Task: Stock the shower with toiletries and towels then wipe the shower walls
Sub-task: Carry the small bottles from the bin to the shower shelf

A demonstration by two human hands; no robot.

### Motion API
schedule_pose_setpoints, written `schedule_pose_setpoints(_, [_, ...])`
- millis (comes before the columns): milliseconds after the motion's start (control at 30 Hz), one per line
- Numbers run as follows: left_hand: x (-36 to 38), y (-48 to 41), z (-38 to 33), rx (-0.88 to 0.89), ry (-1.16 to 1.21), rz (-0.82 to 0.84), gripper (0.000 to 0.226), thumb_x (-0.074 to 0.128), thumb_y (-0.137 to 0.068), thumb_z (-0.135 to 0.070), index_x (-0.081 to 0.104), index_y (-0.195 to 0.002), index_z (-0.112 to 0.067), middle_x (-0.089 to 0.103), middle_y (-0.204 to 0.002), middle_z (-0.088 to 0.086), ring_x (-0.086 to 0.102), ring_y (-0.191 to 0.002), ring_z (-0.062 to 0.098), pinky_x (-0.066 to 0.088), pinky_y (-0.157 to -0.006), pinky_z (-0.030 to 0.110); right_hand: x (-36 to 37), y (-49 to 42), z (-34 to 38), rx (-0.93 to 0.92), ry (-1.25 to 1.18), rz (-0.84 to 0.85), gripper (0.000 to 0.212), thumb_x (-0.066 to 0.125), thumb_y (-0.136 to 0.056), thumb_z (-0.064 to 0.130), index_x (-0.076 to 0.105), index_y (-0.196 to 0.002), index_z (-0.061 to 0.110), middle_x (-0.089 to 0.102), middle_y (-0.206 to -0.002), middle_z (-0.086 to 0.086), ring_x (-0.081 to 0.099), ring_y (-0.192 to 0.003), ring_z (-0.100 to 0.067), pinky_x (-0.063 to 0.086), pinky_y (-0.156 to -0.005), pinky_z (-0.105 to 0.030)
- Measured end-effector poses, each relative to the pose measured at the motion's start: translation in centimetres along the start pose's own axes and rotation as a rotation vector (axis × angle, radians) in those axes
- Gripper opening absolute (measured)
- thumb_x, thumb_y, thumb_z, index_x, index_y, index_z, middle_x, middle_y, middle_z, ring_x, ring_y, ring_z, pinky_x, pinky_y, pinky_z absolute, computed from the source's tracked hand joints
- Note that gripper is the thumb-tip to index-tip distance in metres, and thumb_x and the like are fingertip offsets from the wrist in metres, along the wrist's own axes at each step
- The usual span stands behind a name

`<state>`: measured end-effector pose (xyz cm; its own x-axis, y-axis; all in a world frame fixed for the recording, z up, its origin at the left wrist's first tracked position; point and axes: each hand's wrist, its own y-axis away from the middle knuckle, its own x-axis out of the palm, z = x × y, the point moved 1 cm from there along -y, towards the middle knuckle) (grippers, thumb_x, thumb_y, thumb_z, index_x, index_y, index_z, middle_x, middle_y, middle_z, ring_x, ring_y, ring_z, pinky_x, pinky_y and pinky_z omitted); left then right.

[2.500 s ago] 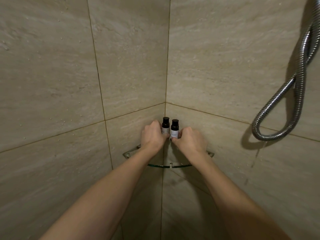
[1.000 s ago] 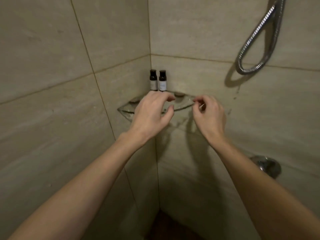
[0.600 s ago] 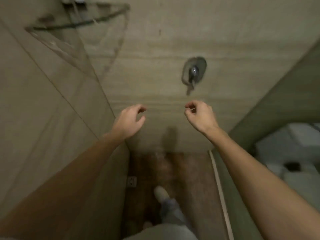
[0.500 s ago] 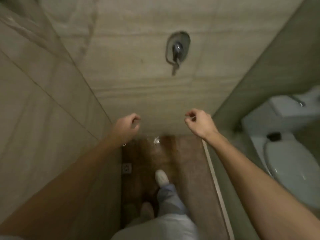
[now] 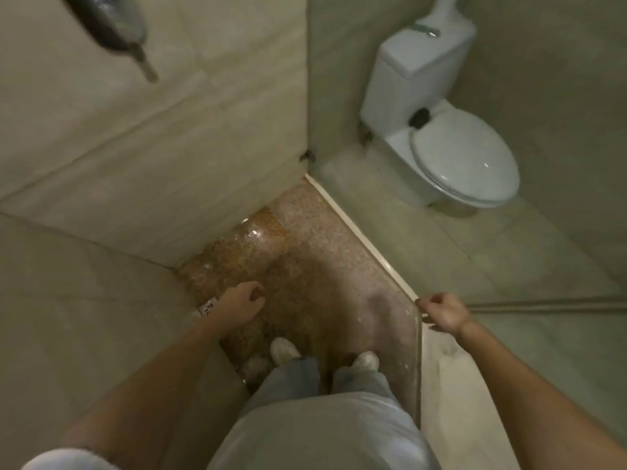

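I look straight down inside the shower stall. Beige tiled shower walls (image 5: 163, 154) fill the left and top of the view, with a brown speckled wet floor (image 5: 305, 259) below. My left hand (image 5: 242, 301) hangs over the floor with loosely curled fingers and holds nothing. My right hand (image 5: 441, 313) is also loosely curled and empty, its fingertips right beside the edge of the glass panel (image 5: 416, 368); whether they touch it is unclear. The bottles and the corner shelf are out of view. No towel or cloth is visible.
A blurred chrome shower valve (image 5: 112, 28) juts from the wall at top left. My feet in white shoes (image 5: 285, 349) stand on the shower floor. A small drain (image 5: 207, 307) shows by my left wrist. A white toilet (image 5: 458, 154) stands beyond the glass.
Both hands let go of the bottles on the corner shelf and dropped low. The view swung down and to the right, from the shelf to the floor, glass panel and toilet.
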<state>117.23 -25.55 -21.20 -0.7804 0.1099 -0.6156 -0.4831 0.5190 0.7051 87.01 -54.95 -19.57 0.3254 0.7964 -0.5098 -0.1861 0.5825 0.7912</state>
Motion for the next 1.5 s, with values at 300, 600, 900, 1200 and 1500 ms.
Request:
schedule_pose_setpoints(300, [8.0, -1.8, -13.4, 0.095, -0.191, 0.215, 0.018, 0.058, -0.095, -0.034, 0.066, -0.108, -0.025, 0.069, -0.109, 0.0, 0.065, -0.103, 0.019, 0.048, -0.084, 0.025, -4.2, 4.7, -15.7, 0.226, -0.489, -0.004, 0.013, 0.061, -0.099, 0.023, 0.067, -0.093, 0.013, 0.07, -0.096, -0.012, 0.068, -0.091, -0.03, 0.055, -0.076, -0.035])
schedule_pose_setpoints(600, [14.4, -4.0, -27.4, 0.369, -0.497, 0.319, 0.012, 0.052, -0.101, -0.031, 0.06, -0.11, -0.028, 0.061, -0.106, -0.005, 0.052, -0.092, 0.012, 0.035, -0.074, 0.021, -5.3, 9.0, -27.6, 0.474, -0.798, -0.263, 0.016, 0.064, -0.094, 0.02, 0.066, -0.105, 0.01, 0.072, -0.1, -0.013, 0.07, -0.084, -0.027, 0.052, -0.067, -0.028])
schedule_pose_setpoints(900, [19.3, -11.3, -35.0, 0.679, -0.835, 0.553, 0.011, 0.059, -0.097, -0.022, 0.065, -0.105, -0.027, 0.067, -0.106, -0.002, 0.063, -0.099, 0.018, 0.048, -0.093, 0.03, 3.9, 14.5, -30.4, 0.734, -1.19, -0.379, 0.021, 0.054, -0.099, 0.013, 0.06, -0.078, 0.012, 0.058, -0.064, -0.003, 0.051, -0.052, -0.015, 0.039, -0.049, -0.02])
schedule_pose_setpoints(1200, [26.0, -11.3, -45.0, 0.697, -0.944, 0.573, 0.018, 0.065, -0.093, -0.027, 0.069, -0.11, -0.027, 0.072, -0.11, 0.003, 0.066, -0.098, 0.022, 0.05, -0.088, 0.027, 7.3, 17.2, -31.6, 0.865, -1.491, -0.593, 0.008, 0.056, -0.098, 0.014, 0.063, -0.099, 0.011, 0.063, -0.078, -0.011, 0.057, -0.062, -0.021, 0.046, -0.055, -0.027])
schedule_pose_setpoints(1500, [36.1, -4.3, -54.9, 0.829, -1.114, 0.746, 0.014, 0.065, -0.091, -0.034, 0.067, -0.1, -0.023, 0.069, -0.093, 0.002, 0.068, -0.105, 0.028, 0.05, -0.084, 0.027, 6.8, 15.1, -35.3, 0.897, -1.531, -0.547, 0.007, 0.062, -0.096, 0.026, 0.065, -0.091, 0.021, 0.064, -0.084, 0.0, 0.058, -0.078, -0.014, 0.047, -0.066, -0.022])
